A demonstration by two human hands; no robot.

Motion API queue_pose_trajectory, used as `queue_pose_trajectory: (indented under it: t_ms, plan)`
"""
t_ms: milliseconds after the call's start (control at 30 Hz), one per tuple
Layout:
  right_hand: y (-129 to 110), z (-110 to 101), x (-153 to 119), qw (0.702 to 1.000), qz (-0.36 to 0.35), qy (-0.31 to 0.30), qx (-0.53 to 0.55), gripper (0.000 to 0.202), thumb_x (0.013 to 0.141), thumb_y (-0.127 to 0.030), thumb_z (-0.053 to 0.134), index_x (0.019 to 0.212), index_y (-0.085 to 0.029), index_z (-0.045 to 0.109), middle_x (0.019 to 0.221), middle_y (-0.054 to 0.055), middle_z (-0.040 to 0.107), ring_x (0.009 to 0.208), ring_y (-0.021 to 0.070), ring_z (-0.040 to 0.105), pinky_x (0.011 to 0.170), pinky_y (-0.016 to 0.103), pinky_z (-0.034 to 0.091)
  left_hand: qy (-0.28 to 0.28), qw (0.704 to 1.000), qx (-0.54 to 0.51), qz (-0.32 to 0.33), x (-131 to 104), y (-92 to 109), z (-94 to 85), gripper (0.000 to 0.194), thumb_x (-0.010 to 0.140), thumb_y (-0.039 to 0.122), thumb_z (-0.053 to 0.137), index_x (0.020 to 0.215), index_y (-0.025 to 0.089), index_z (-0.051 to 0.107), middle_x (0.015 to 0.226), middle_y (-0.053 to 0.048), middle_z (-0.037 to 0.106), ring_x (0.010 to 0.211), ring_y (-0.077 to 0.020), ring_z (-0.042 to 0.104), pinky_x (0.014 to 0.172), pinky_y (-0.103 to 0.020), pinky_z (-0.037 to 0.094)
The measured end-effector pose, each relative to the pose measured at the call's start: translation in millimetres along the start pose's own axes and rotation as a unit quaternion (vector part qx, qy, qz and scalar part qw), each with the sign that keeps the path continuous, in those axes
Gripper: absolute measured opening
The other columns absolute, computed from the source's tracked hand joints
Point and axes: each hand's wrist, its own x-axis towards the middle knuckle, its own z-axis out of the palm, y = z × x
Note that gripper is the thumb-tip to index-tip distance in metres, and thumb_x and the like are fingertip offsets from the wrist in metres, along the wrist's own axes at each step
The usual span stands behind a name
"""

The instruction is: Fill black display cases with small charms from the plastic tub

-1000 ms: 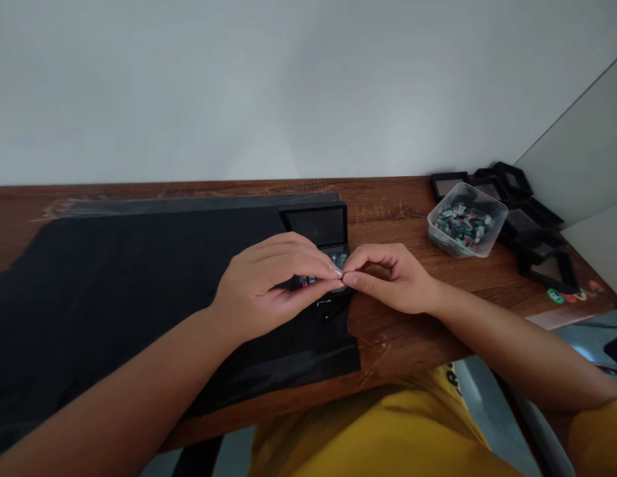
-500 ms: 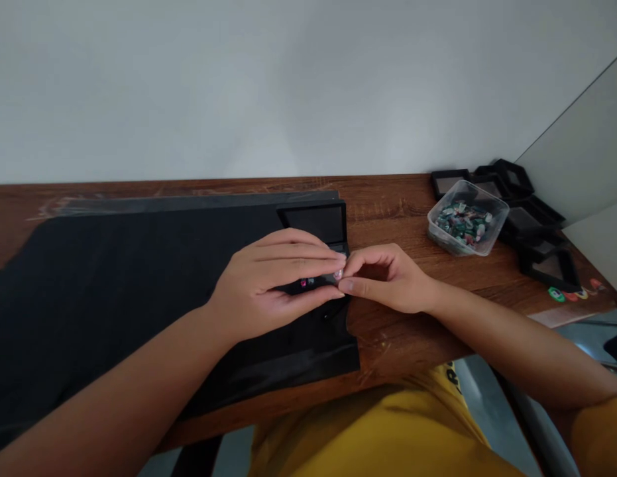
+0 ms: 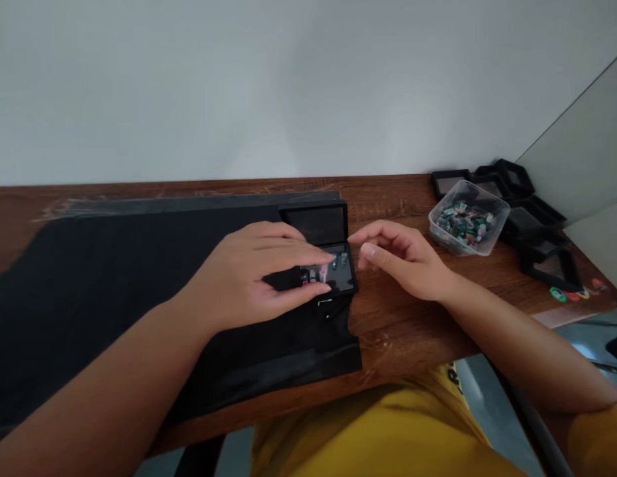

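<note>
My left hand (image 3: 256, 275) arches over an open black case (image 3: 346, 283), thumb and fingers spread wide around part of it, and a pinkish piece (image 3: 323, 272) shows in the gap between them; I cannot tell whether my fingertips touch it. The case sits at the right end of the black mat (image 3: 139, 285), its lid (image 3: 318, 226) tilted up at the back, with a dark panel inside the frame. In its base I can see a few small pieces: greenish-grey ones (image 3: 338, 260) toward the back right, and a bright pink bit (image 3: 305, 282) with others near the front left, though my left hand hides some of the inside. My right hand (image 3: 410, 262) hangs just beside the right edge of the case, thumb and forefinger apart with nothing visible between them. Farther right on the wooden counter (image 3: 392, 331), a clear plastic tub (image 3: 441, 241) holds a loose heap of mixed chips (image 3: 464, 222), mostly green with some white and reddish ones. Black cases (image 3: 554, 268) cluster behind and beside the tub, some overlapping.
</note>
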Motion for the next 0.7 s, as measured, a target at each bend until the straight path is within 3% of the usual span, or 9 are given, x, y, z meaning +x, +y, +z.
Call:
queue_pose_trajectory:
  t_ms: [133,367,500,700]
  plan:
    - [0.9,-2.4,0.8,1.0,-0.012,0.008,-0.021,0.034,0.099,-0.052,0.066,0.106,-0.019,0.067,0.08,0.0,0.066,0.072,0.011,0.062,0.071,0.026,0.052,-0.111,0.993,-0.005,-0.032,-2.2,-3.2,1.4,0.021,0.098,0.042,0.068,0.107,0.027,0.078,0.096,0.0,0.082,0.084,-0.0182,0.074,0.075,-0.03,0.057]
    - [12.5,0.0,0.8,0.996,-0.029,0.023,-0.075,0.034,0.099,-0.049,0.067,0.117,-0.02,0.062,0.09,0.001,0.066,0.075,0.0107,0.058,0.069,0.025,0.049,-0.186,0.98,0.021,-0.071,-1.3,-5.1,11.2,0.023,0.098,0.046,0.065,0.1,0.028,0.079,0.096,0.0,0.081,0.093,-0.0204,0.071,0.083,-0.032,0.051]
    - [8.2,-4.0,0.9,0.994,-0.056,0.042,-0.082,0.03,0.099,-0.045,0.067,0.116,-0.02,0.061,0.091,0.001,0.065,0.075,0.011,0.057,0.068,0.025,0.049,-0.184,0.979,0.039,-0.074,-3.5,-7.3,16.2,0.024,0.099,0.049,0.063,0.102,0.032,0.08,0.098,0.002,0.081,0.1,-0.0218,0.067,0.086,-0.034,0.046]
    - [1.7,-6.3,-0.4,0.992,-0.058,0.063,-0.09,0.028,0.098,-0.043,0.069,0.114,-0.021,0.063,0.088,0.001,0.064,0.074,0.0124,0.057,0.068,0.026,0.049,-0.117,0.992,0.016,-0.049,-7.8,-11.2,20.1,0.023,0.097,0.051,0.068,0.098,0.032,0.081,0.096,0.003,0.083,0.095,-0.0229,0.067,0.082,-0.035,0.045]
